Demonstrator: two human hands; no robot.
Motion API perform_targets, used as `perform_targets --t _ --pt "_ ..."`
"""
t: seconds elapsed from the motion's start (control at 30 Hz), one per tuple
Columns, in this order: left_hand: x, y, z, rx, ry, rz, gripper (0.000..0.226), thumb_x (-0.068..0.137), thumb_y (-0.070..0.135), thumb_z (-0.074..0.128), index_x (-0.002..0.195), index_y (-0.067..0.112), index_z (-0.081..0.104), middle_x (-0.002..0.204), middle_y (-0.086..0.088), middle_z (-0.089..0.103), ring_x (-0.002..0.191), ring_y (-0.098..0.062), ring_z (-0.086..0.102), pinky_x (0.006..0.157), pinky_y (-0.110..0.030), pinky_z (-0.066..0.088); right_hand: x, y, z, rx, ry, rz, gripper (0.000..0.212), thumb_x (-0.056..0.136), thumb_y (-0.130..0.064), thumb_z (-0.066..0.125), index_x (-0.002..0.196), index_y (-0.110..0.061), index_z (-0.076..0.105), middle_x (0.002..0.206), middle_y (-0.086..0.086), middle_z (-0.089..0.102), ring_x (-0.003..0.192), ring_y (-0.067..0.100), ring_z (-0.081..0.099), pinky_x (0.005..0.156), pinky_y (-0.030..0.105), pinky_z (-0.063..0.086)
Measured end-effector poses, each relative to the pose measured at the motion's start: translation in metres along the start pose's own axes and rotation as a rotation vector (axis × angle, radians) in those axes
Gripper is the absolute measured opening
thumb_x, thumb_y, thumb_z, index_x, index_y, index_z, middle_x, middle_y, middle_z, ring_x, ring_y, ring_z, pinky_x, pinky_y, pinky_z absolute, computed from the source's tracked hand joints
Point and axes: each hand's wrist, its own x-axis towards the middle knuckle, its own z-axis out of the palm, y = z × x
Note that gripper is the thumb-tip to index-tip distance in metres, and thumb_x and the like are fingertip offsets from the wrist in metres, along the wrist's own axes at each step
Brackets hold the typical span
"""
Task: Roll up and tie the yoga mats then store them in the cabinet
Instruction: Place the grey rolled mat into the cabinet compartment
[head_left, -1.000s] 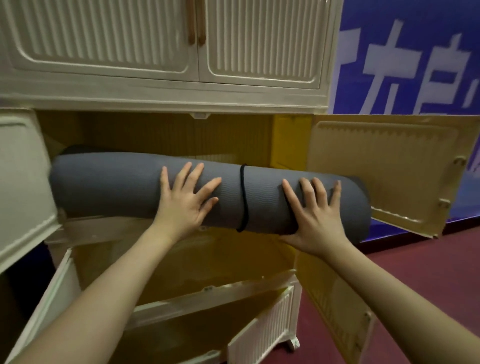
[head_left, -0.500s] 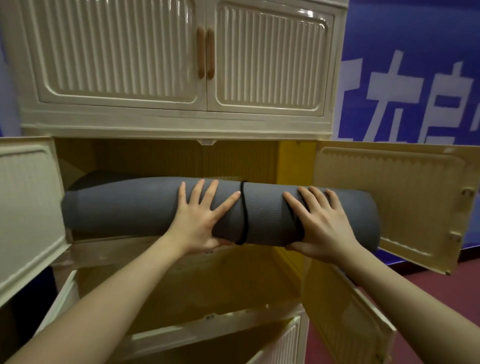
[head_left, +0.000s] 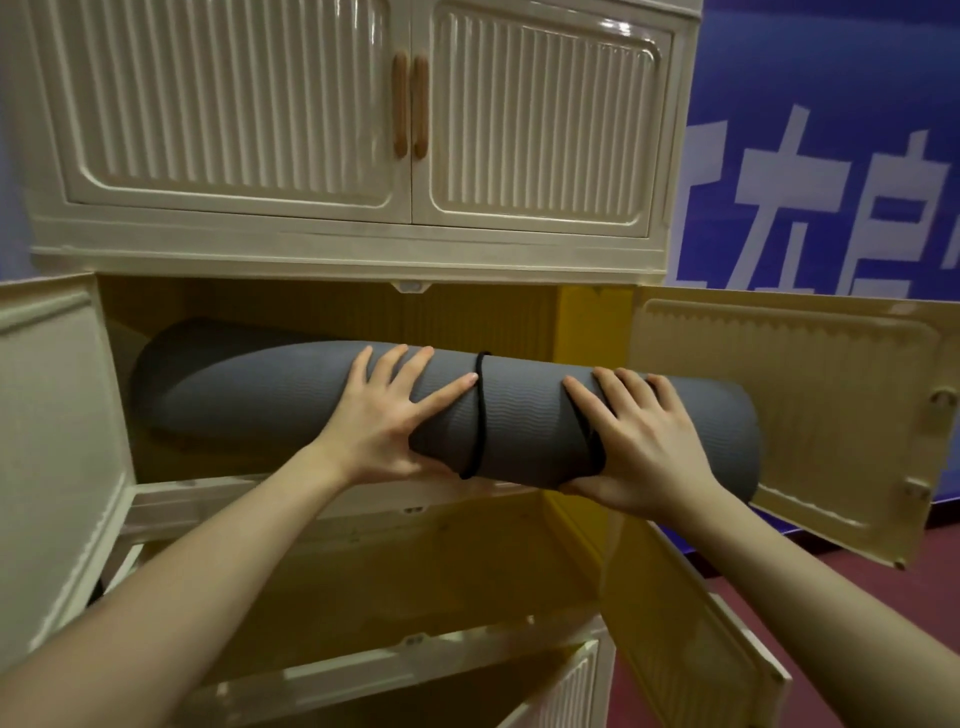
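Observation:
A rolled grey yoga mat (head_left: 524, 415) tied with a black cord (head_left: 480, 415) lies slanted in the open middle compartment of the cream cabinet (head_left: 363, 249). Its left end is inside and its right end sticks out past the front opening. My left hand (head_left: 387, 421) holds the mat just left of the cord, fingers spread over the front and thumb underneath. My right hand (head_left: 639, 441) grips it near the right end, fingers over the top and thumb below. Behind it, a second grey roll (head_left: 208, 335) shows at the back left of the compartment.
The middle compartment's left door (head_left: 47, 441) and right door (head_left: 789, 415) stand swung open. The lower compartment doors (head_left: 691, 639) are open too. The upper doors (head_left: 405, 104) are shut. A blue banner (head_left: 831, 156) hangs at the right above a dark red floor (head_left: 883, 571).
Both hands went from lying flat on the mat's front to holding it with thumbs underneath. The mat's left end has slid deeper into the compartment.

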Motion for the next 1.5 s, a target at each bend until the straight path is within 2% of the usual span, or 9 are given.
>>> perform_targets --t 0.23,0.43,0.63,0.73,1.13,1.27,1.33,1.4,1.5 --pt "-0.025 -0.019 0.009 -0.055 0.006 -0.095 0.099 0.068 0.080 0.045 0.149 0.040 0.006 0.141 -0.024 0.040 0.126 -0.046 0.039 0.099 -0.067 0.031 0.029 -0.020 0.006 -0.005 -0.001 -0.080 0.105 0.055 -0.063 0.076 0.141 -0.013 0.044 0.131 0.023 0.052 0.119 0.043 0.049 0.100 0.055 0.039" --pt "-0.016 -0.033 0.014 -0.061 -0.054 -0.189 0.101 0.064 0.082 0.046 0.149 0.037 0.017 0.140 -0.022 0.043 0.123 -0.043 0.043 0.098 -0.063 0.035 0.050 -0.011 0.023 -0.034 0.102 -0.144 0.095 0.065 -0.059 0.075 0.143 -0.018 0.042 0.142 0.019 0.046 0.131 0.039 0.042 0.107 0.057 0.030" --pt "-0.003 -0.037 0.026 -0.060 -0.085 -0.214 0.099 0.064 0.083 0.041 0.148 0.039 0.012 0.135 -0.021 0.047 0.117 -0.041 0.047 0.093 -0.060 0.039 0.039 -0.006 0.058 -0.084 0.177 -0.028 0.071 0.086 -0.061 0.041 0.148 -0.026 0.034 0.147 0.015 0.040 0.136 0.039 0.035 0.108 0.067 0.015" --pt "0.003 -0.042 0.024 -0.091 -0.108 -0.247 0.099 0.064 0.084 0.035 0.148 0.039 0.010 0.132 -0.018 0.049 0.114 -0.037 0.049 0.089 -0.051 0.041 0.050 -0.003 0.066 -0.105 0.194 -0.001 0.066 0.090 -0.058 0.038 0.147 -0.026 0.035 0.147 0.015 0.041 0.134 0.041 0.037 0.105 0.072 0.017" --pt "0.019 0.033 0.029 -0.053 -0.012 -0.190 0.088 0.078 0.077 0.026 0.150 0.028 0.006 0.156 -0.016 0.016 0.143 -0.037 0.014 0.113 -0.061 0.011 0.043 0.007 0.076 -0.021 0.313 -0.017 0.064 0.089 -0.057 0.043 0.144 -0.026 0.036 0.138 0.012 0.037 0.134 0.036 0.030 0.108 0.065 0.010" --pt "0.043 0.051 0.033 0.031 -0.007 -0.193 0.110 0.068 0.076 0.057 0.148 0.017 0.010 0.154 -0.020 0.020 0.142 -0.040 0.015 0.110 -0.065 0.008 0.023 0.031 0.076 0.025 0.343 0.099 0.064 0.087 -0.058 0.044 0.143 -0.028 0.038 0.146 0.012 0.031 0.137 0.038 0.024 0.108 0.062 0.015" --pt "0.059 0.059 0.030 0.059 -0.011 -0.102 0.116 0.067 0.070 0.064 0.148 0.023 -0.004 0.155 -0.023 0.012 0.143 -0.041 0.009 0.111 -0.061 -0.001 0.018 0.036 0.083 0.143 0.370 0.120 0.063 0.090 -0.058 0.043 0.143 -0.025 0.036 0.149 0.011 0.027 0.140 0.039 0.017 0.111 0.056 0.018" --pt "0.071 0.067 0.029 0.026 -0.039 -0.108 0.118 0.070 0.070 0.062 0.146 0.030 -0.018 0.155 -0.025 0.002 0.143 -0.042 0.002 0.110 -0.059 -0.008 0.019 0.034 0.089 0.226 0.371 0.141 0.061 0.094 -0.059 0.035 0.144 -0.024 0.034 0.152 0.008 0.023 0.143 0.036 0.010 0.115 0.054 0.007" --pt "0.077 0.071 0.033 0.012 -0.016 -0.148 0.116 0.063 0.073 0.066 0.150 0.031 0.001 0.152 -0.025 0.020 0.137 -0.047 0.022 0.106 -0.068 0.010 0.025 0.031 0.098 0.259 0.418 0.168 0.055 0.097 -0.055 0.032 0.143 -0.025 0.034 0.152 0.005 0.022 0.144 0.032 0.005 0.115 0.055 0.002"
